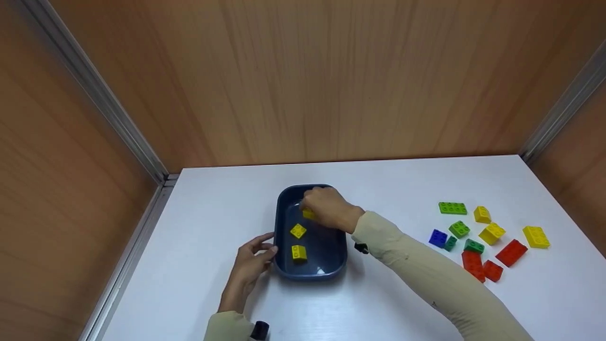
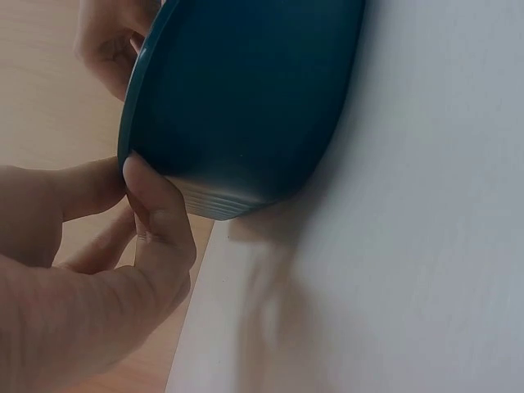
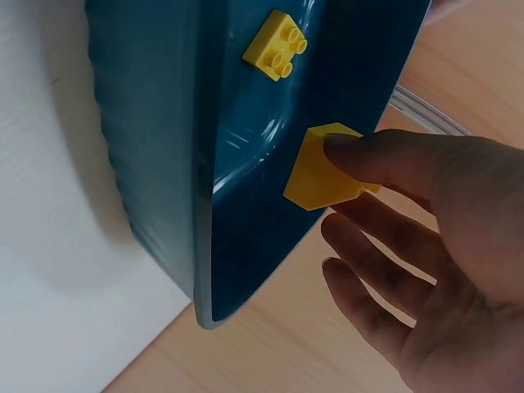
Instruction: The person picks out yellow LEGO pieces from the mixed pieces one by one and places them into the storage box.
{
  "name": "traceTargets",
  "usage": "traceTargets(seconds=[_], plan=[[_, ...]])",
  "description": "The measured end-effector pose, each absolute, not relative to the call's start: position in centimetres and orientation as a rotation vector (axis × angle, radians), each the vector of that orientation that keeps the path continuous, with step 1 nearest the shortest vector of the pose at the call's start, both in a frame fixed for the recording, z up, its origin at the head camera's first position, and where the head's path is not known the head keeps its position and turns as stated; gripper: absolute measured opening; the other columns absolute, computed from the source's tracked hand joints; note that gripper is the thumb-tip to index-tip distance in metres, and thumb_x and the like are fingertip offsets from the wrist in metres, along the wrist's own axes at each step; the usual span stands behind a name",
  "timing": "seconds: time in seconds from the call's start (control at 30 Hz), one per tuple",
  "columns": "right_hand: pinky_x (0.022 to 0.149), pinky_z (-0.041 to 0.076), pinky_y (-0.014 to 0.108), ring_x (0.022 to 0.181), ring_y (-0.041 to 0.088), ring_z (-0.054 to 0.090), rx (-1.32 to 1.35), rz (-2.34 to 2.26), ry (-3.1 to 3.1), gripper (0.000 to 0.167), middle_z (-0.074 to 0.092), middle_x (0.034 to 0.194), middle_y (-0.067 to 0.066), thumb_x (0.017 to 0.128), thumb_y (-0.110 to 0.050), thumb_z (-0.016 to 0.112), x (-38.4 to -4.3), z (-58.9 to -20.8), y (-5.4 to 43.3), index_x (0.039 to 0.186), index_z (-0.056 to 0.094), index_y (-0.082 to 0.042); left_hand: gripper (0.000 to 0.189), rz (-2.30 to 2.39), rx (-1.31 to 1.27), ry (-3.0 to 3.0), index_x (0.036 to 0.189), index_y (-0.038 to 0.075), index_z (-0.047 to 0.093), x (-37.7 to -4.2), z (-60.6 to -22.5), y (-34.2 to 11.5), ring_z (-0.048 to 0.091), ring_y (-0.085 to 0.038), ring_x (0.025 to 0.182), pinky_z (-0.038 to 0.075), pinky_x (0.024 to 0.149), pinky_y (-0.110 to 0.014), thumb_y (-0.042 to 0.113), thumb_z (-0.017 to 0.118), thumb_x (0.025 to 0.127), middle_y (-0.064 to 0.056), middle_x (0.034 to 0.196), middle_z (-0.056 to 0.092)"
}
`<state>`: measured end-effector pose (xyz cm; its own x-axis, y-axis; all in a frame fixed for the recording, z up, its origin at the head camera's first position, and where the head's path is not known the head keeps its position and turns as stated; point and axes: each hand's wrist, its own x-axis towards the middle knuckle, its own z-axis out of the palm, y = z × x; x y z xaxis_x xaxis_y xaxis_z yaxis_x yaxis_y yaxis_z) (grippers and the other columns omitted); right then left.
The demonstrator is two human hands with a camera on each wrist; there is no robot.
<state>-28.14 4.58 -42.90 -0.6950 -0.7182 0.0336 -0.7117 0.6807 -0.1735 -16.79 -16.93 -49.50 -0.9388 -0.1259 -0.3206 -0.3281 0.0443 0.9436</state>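
A dark blue tray (image 1: 326,265) stands on the white table with two yellow bricks in it: a square brick (image 1: 298,231) near the middle and another brick (image 1: 298,253) with a sloped side nearer the front. My left hand (image 1: 253,260) pinches the tray's left rim between thumb and fingers, seen close up in the left wrist view. Over the far end of the tray, my right hand (image 1: 329,208) holds a yellow brick (image 3: 315,172) with an angled side. Thumb and forefinger grip it, while the other fingers are spread apart.
Loose bricks lie to the right on the table (image 1: 393,293): a long light green brick (image 1: 452,208), a blue brick (image 1: 438,238), a red brick (image 1: 512,253), a yellow brick (image 1: 536,237) and several others. Wooden panels (image 1: 331,85) enclose the table at the back and sides.
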Motion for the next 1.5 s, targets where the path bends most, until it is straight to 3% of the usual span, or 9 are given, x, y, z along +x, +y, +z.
traceTargets(seconds=[1.5], plan=[[0.105, 0.055, 0.042, 0.116, 0.026, 0.071, -1.002, -0.263, 2.809, 0.031, 0.074, 0.129, 0.011, 0.099, -0.004, 0.074, -29.8, -43.5, 1.6, 0.130, 0.076, -0.006, 0.046, 2.021, -0.468, 2.166, 0.146, 0.000, 0.060, -16.6, -49.4, -16.7, 0.062, -0.019, 0.087, 0.055, 0.077, -0.034, 0.004, 0.069, 0.101, -0.014, 0.115, 0.062]])
